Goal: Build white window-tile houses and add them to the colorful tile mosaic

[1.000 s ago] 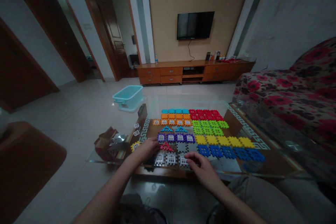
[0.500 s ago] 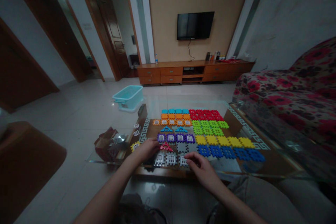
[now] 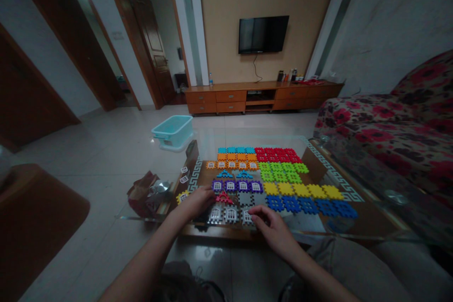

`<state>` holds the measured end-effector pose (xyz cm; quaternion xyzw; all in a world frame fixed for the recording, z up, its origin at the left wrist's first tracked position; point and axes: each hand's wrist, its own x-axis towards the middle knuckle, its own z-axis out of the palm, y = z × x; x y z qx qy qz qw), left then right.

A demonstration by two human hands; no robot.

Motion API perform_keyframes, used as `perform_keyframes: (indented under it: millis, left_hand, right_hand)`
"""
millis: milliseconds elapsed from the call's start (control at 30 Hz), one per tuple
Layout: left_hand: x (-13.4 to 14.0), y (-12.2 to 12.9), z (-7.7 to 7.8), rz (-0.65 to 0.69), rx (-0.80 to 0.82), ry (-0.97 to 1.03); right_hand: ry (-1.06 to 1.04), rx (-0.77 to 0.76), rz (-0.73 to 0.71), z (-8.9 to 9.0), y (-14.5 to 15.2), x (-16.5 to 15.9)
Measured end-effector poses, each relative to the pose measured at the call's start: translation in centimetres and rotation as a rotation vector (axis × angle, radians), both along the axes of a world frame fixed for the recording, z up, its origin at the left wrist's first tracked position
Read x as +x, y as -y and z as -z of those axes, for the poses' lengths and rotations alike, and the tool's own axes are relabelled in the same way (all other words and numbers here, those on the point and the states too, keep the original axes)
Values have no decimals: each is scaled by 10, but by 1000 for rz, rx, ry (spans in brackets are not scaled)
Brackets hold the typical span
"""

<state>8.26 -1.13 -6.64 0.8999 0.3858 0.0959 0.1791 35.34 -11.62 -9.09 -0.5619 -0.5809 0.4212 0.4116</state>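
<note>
Palm down, my left hand [image 3: 202, 202] rests low over the glass table, its fingertips at the left end of a red arch-shaped piece [image 3: 223, 197]. My right hand [image 3: 272, 226] is at the front edge, index finger and thumb a little apart at the right side of a grey window tile [image 3: 246, 217]. Two more grey window tiles [image 3: 231, 214] lie left of that one, and plain grey tiles [image 3: 245, 198] are behind. A row of purple window tiles [image 3: 230, 186] lies beyond the red piece. A yellow window tile [image 3: 182, 197] shows left of my left hand.
Blue [image 3: 290, 204], yellow [image 3: 300, 190], green [image 3: 281, 172], red [image 3: 276, 155] and orange tiles [image 3: 231, 165] lie in rows on the glass table [image 3: 375, 212]. Two blue arches [image 3: 224, 174] lie mid-table. A brown bag [image 3: 143, 193] stands left; a turquoise tub [image 3: 173, 131] sits on the floor.
</note>
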Motion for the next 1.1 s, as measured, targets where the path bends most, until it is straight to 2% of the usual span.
perform_keyframes:
  millis: [567, 733, 833, 933, 1100]
  left_hand:
    - [-3, -3, 8, -8, 8, 17]
    - [-15, -8, 5, -24, 56, 91]
    - [-37, -17, 0, -106, 109, 145]
    - [-63, -24, -5, -256, 155, 202]
    - [-96, -25, -6, -463, 106, 60]
  right_hand:
    - [2, 3, -33, 3, 0, 1]
    - [7, -4, -34, 2, 0, 0]
    - [8, 5, -34, 3, 0, 0]
    - [5, 16, -33, 3, 0, 0]
    - [7, 16, -34, 1, 0, -1]
